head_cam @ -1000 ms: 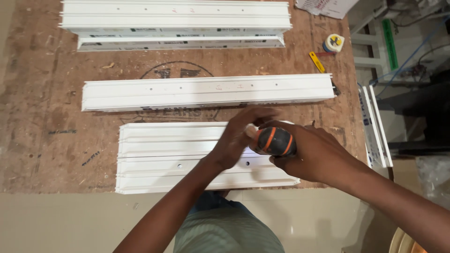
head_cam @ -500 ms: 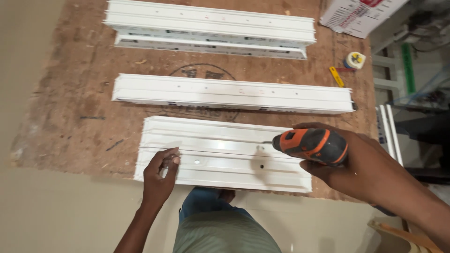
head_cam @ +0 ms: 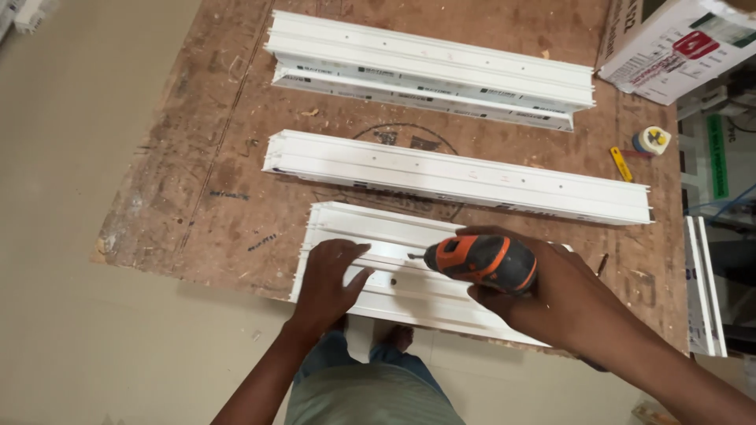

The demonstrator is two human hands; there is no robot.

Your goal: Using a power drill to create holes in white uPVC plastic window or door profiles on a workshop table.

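Note:
My right hand [head_cam: 543, 295] grips an orange and black power screwdriver [head_cam: 480, 261], its bit pointing left over the nearest white plastic profile [head_cam: 394, 295]. My left hand [head_cam: 331, 279] rests flat on the left end of that profile, fingers spread, close to the bit tip. The profile lies at the front edge of a worn plywood board [head_cam: 205, 181]. A second long white profile [head_cam: 457, 177] lies just beyond it.
Stacked white profiles [head_cam: 429, 67] lie at the board's far side. A cardboard box [head_cam: 681, 43] sits top right, a tape roll [head_cam: 652, 140] and yellow tool [head_cam: 621, 164] below it. More white strips [head_cam: 703, 287] lie at right. My feet show below the board.
My right hand has carried the screwdriver leftward along the near profile. My left hand has slid onto the profile near the bit. The view has shifted right.

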